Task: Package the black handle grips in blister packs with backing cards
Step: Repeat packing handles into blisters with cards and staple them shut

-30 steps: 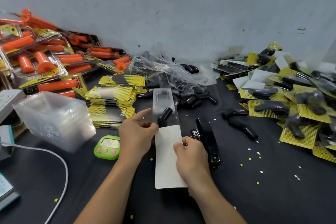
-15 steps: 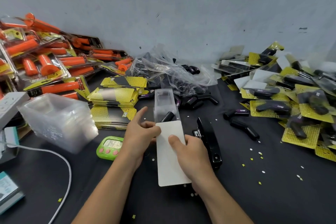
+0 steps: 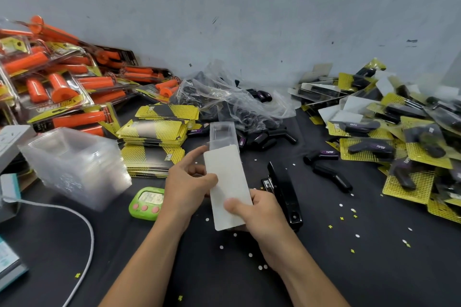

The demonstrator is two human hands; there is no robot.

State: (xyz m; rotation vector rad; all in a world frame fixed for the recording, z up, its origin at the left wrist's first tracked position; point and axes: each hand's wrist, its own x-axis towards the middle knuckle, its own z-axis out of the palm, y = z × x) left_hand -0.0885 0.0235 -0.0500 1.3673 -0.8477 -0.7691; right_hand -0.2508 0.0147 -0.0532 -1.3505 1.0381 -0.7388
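Observation:
A clear blister pack (image 3: 222, 135) sticks out beyond the far end of a white backing card (image 3: 228, 183), whose blank side faces me. My left hand (image 3: 188, 185) grips the pack's left edge with its forefinger pointing out. My right hand (image 3: 259, 209) pinches the card's near end with the thumb on top. The black grip inside is hidden by the card. Loose black grips (image 3: 329, 173) lie on the black table (image 3: 374, 269) to the right.
A black stapler (image 3: 284, 192) lies just right of my hands, a green timer (image 3: 147, 203) to the left. Yellow backing cards (image 3: 156, 142), stacked clear blisters (image 3: 74, 164), orange packaged grips (image 3: 59, 87), a plastic bag of grips (image 3: 232, 102) and finished packs (image 3: 399, 142) surround the work spot.
The white card has slid further up into the blister and now covers the black grip. My right thumb has moved back toward the card's near end.

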